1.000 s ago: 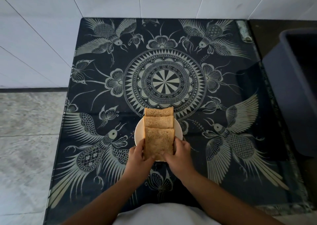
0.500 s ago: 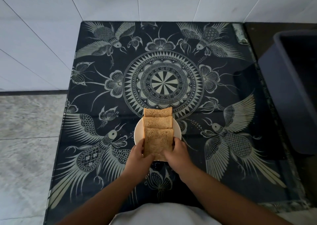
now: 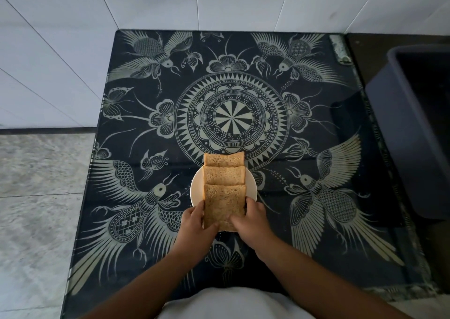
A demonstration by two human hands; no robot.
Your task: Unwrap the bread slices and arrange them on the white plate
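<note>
Three brown bread slices lie in an overlapping row on a small white plate (image 3: 251, 184) near the front middle of the dark patterned table. The far slice (image 3: 224, 160) overhangs the plate's back rim, and the middle slice (image 3: 224, 175) lies over its near part. The nearest slice (image 3: 222, 203) lies on top toward me. My left hand (image 3: 193, 223) grips its left edge. On the slice's right edge, my right hand (image 3: 250, 220) holds it with the thumb across the near corner. No wrapper is visible.
The table (image 3: 316, 114) is black glass with pale bird and mandala patterns, set in a corner of white tiled walls. A dark blue bin (image 3: 411, 128) stands just off its right edge. Grey stone floor lies to the left.
Both hands stay on the nearest slice. My right thumb has slid a little further across its near corner. The slices and plate keep their places.
</note>
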